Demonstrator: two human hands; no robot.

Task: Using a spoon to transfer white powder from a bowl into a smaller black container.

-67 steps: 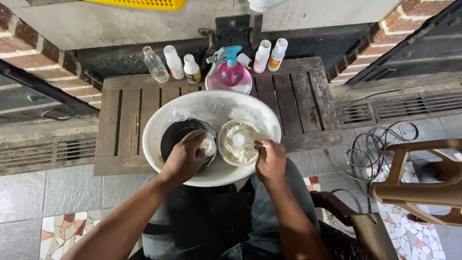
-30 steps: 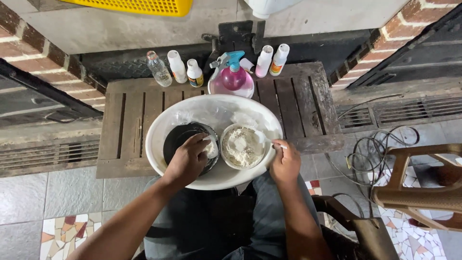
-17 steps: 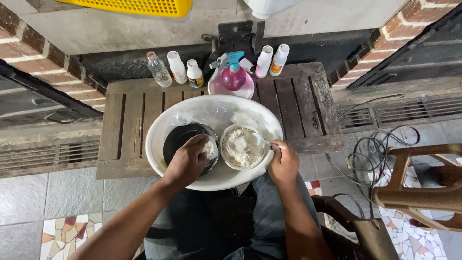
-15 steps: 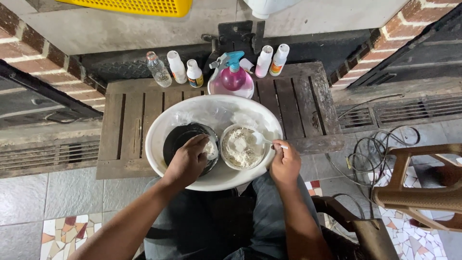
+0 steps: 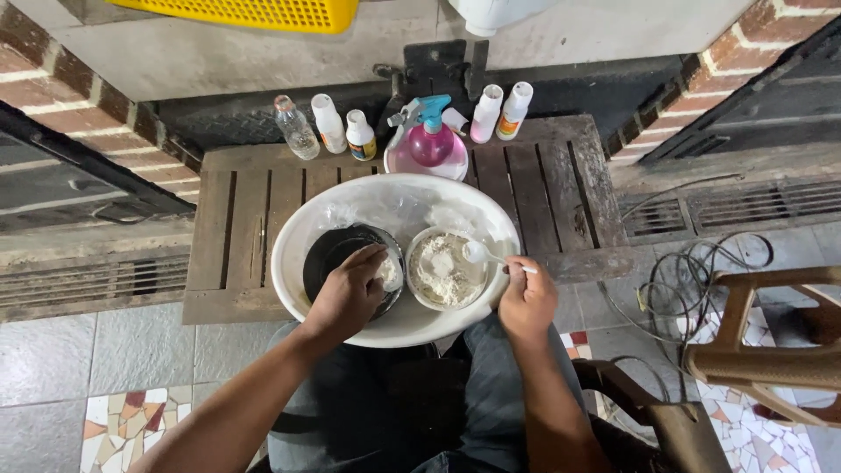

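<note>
Left hand [image 5: 348, 293] sits over the near-right part of a black bowl [image 5: 337, 254], fingers curled down inside it, w/ a patch of white powder just past the fingertips on the right; can't tell if the fingers pinch anything or just press.

Right hand [image 5: 527, 302] is clenched round the handle of a white spoon [image 5: 487, 256]; spoon runs up & left from the hand, its round head hanging over the right rim of a small white bowl [image 5: 448, 268]; that bowl is full of pale powder & sits just left of the right hand, between both hands; black bowl & powder bowl look side by side, touching or nearly so.

Both bowls rest inside a big white basin [image 5: 394, 328], which lies under both hands & partly over the person's lap; crumpled clear plastic lies in the basin beyond the bowls.

Basin stands on a dark slatted wooden table [image 5: 543, 188]; far side of it, well beyond both hands: a clear bottle [image 5: 296, 128], 2 white bottles beside it, a pink spray bottle [image 5: 426, 140] w/ blue trigger in a pink dish, then 2 more white bottles to the right.

Right of the right hand, apart on the tiled floor: a tangle of cable [image 5: 679, 280] & a brown plastic chair [image 5: 771, 350]; yellow crate [image 5: 254, 13] at the far top edge.
</note>
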